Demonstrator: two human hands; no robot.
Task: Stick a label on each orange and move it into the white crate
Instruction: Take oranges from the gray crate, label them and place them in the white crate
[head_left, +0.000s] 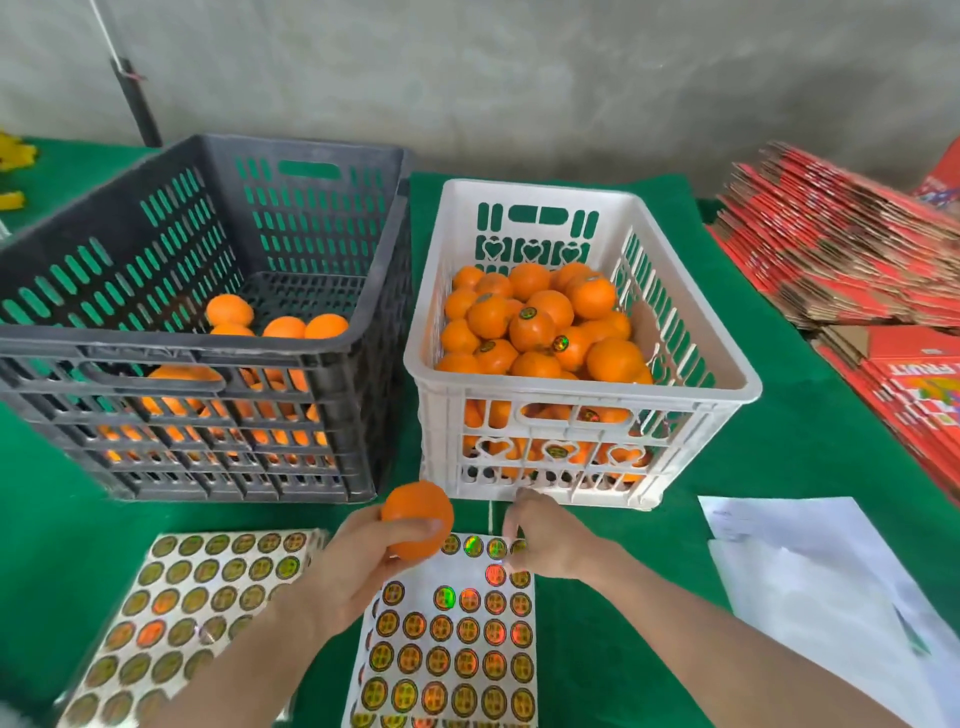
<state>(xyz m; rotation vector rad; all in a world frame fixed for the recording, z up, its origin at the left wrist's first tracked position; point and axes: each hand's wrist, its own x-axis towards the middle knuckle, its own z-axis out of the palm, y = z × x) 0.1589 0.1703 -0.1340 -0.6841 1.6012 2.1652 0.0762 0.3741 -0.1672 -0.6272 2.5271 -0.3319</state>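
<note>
Left grip on orange, green cloth

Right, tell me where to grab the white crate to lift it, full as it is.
On the white crate, probably the two handle slots: the near handle slot, facing you, and the far handle slot. Come in from the ends, one hand each: the long sides show only narrow slits, and the black crate stands close along its left side.

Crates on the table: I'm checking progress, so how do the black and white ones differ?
The black crate is larger than the white crate. The black crate holds fewer oranges, lying low; the white crate is piled near its rim, several labelled. Both are slotted plastic on green cloth.
</note>
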